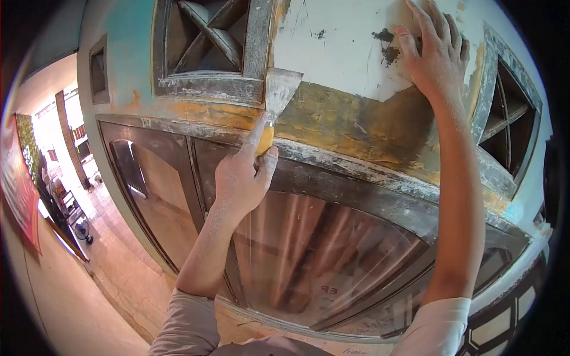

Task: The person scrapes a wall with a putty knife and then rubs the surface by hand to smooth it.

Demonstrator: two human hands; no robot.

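Note:
A scraper with a yellow handle [266, 139] and a wide, dusty metal blade [281, 89] is in my left hand [244, 172], its index finger stretched along the tool toward the blade. The blade lies against the wall, at the left edge of a bare brown patch [344, 124] and just right of a wooden vent frame. Higher up at the right, my right hand [436, 56] rests on the white painted wall [338, 44] with fingers spread, beside a dark flaked spot. Nothing shows in that hand.
Crossed wooden vents [208, 35] sit at upper left and right. Below the patch runs a wooden window frame [356, 199] with reflecting glass [320, 255]. At the far left, a tiled passage [119, 249] holds a small fan [83, 230].

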